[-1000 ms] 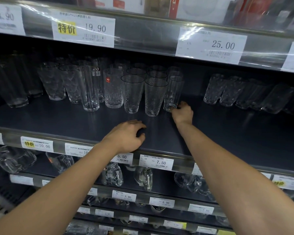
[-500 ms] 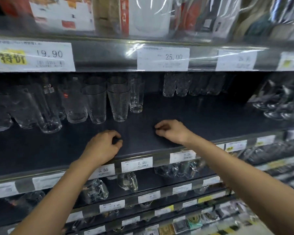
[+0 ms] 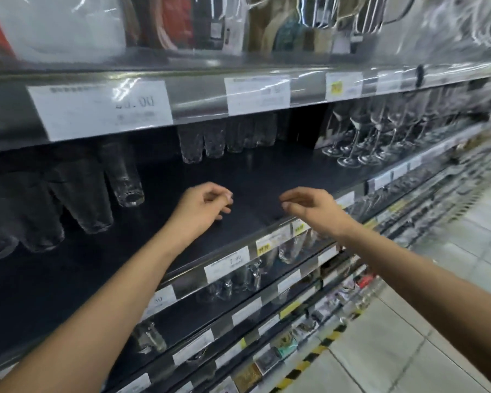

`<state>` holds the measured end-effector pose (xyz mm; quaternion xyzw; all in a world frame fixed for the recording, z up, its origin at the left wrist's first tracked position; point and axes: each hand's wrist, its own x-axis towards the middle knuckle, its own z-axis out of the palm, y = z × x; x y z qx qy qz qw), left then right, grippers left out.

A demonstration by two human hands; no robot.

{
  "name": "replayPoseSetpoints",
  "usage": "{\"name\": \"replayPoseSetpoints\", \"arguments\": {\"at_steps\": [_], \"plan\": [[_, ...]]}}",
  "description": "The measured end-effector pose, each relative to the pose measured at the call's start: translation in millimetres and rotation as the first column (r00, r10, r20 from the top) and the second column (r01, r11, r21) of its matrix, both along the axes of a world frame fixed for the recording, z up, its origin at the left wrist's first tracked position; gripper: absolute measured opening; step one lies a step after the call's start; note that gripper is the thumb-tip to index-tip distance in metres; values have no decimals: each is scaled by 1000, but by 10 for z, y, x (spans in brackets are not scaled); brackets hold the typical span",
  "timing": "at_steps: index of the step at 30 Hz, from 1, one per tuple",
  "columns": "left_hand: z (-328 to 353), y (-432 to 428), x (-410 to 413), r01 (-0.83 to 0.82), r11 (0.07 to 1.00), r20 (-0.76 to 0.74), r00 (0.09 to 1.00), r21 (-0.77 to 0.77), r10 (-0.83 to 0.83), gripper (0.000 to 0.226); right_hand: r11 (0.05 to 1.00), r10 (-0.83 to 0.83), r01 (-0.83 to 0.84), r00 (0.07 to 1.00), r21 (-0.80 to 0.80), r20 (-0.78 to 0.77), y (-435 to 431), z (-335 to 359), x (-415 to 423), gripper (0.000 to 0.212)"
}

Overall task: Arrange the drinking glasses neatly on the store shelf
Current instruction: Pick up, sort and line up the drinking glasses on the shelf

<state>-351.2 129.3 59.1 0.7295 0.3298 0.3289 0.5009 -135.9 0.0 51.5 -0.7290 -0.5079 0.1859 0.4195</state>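
With left hand (image 3: 201,204) and right hand (image 3: 309,207) loosely curled and empty above the front of the shelf (image 3: 267,177), grip the glasses (image 3: 204,143) at its back low and gently.

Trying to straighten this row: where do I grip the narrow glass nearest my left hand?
Probably wrap the narrow glass around its mid wall from the front right: it stands upright, other glasses crowd its left, open shelf lies right.

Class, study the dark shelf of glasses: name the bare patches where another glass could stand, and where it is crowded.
Free: the middle of the shelf, between the tall tumblers on the left and the stemmed glasses on the right, before the small back-row glasses. Crowded: both ends.
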Motion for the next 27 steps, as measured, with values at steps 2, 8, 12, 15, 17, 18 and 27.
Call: {"name": "replayPoseSetpoints", "arguments": {"at_steps": [2, 8, 12, 15, 17, 18, 27], "plan": [[-28, 59, 251, -66, 997, 14, 998, -41, 67, 20, 999, -44, 44, 999, 15, -28, 23, -22, 284, 12], [-284, 440, 968, -286, 950, 0, 958, -126, 288, 3, 997, -69, 64, 993, -53, -94, 442, -112, 1137, 5], [-439, 729, 1321, -407, 910, -6, 913, -78, 408, 10, 999, 1, -9, 987, -48, -160, 909, -229, 1502, 5], [-507, 908, 1444, -499, 865, 63, 863, -57, 502, 5, 997, 62, -72, 975, -40, -213, 1332, -288, 1616, 5], [-543, 1020, 1494, -557, 830, 86, 827, -6, 556, 5, 993, 91, -106, 963, -45, -254, 1603, -314, 1654, 11], [-547, 1074, 1520, -580, 814, 85, 812, 19, 577, 9, 990, 113, -130, 961, -52, -251, 1717, -312, 1662, 20], [-465, 1701, 1663, -832, 554, 320, 516, -34, 795, 31, 984, 175, -162, 963, 79, -206, 2757, -425, 1571, 63]]}}
